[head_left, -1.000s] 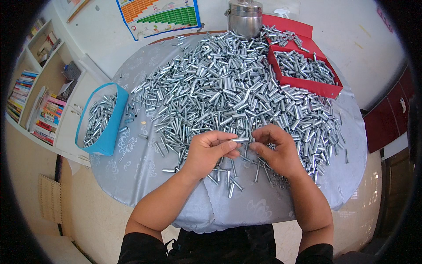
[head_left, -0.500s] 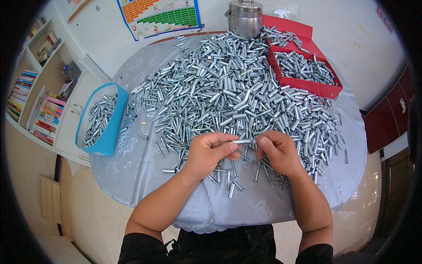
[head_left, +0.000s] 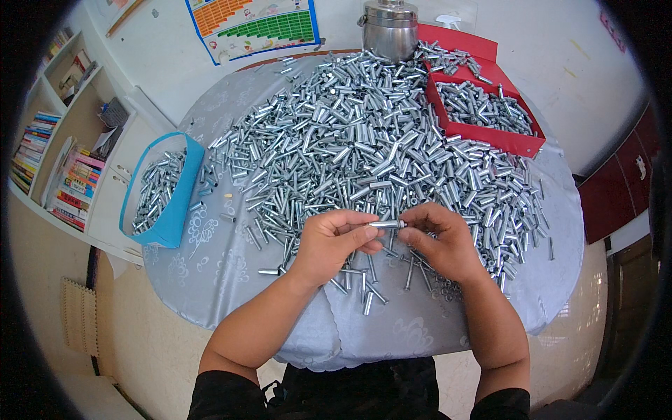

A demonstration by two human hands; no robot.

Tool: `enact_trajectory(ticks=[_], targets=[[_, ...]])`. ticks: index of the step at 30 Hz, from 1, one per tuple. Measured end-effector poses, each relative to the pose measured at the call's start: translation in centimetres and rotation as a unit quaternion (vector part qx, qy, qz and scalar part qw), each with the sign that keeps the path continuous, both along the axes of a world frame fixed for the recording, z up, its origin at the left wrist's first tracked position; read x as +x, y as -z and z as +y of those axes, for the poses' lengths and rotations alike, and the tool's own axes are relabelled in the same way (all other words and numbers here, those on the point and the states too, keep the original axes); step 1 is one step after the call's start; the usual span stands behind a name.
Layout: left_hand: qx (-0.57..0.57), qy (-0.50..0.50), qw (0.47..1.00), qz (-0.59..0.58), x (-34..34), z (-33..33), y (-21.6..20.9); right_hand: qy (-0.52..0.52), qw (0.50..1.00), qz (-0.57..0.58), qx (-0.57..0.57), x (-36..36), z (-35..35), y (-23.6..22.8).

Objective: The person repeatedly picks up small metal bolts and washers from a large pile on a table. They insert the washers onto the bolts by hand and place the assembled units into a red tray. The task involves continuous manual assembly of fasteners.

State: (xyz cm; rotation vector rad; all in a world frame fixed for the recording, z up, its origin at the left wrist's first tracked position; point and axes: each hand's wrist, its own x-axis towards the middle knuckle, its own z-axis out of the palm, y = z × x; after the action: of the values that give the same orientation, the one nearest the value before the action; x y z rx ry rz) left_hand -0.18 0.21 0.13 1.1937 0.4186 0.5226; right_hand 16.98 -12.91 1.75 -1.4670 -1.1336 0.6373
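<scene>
Held a tube (head_left: 385, 225) roughly level in the left hand (head_left: 329, 238), pinched between thumb and fingers, over the near part of the metal pile (head_left: 350, 147) on the worktop (head_left: 406, 322). Had the right hand (head_left: 441, 238) at the tube's right end, thumb and fingertips curled close; could not tell whether pinching (contact too small to make out). Noted small rings (head_left: 446, 287) near the right wrist. Seemed to be at the end-handling step, perhaps fitting or checking. Called, by judgement, for a steady left pinch and fine right-hand alignment.
</scene>
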Motion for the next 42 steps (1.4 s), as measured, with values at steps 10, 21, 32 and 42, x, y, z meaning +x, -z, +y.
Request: enact_trajectory(ticks=[10, 21, 32, 42], targets=[[-0.004, 0.005, 1.0, 0.004, 0.0, 0.0, -0.1, -0.031, 0.999, 0.02, 0.0, 0.6, -0.2, 0.5], [0.032, -0.002, 0.999, 0.001, 0.0, -0.1, 0.1, -0.065, 0.995, 0.053, -0.048, 0.4, -0.1, 0.6], [0.02, 0.023, 0.999, 0.03, 0.0, -0.2, -0.5, -0.054, 0.984, 0.17, -0.025, 0.4, -0.2, 0.0], [0.059, -0.171, 0.983, -0.041, 0.2, 0.4, -0.2, 0.1, 0.918, 0.361, 0.128, 3.2, 0.1, -1.6]])
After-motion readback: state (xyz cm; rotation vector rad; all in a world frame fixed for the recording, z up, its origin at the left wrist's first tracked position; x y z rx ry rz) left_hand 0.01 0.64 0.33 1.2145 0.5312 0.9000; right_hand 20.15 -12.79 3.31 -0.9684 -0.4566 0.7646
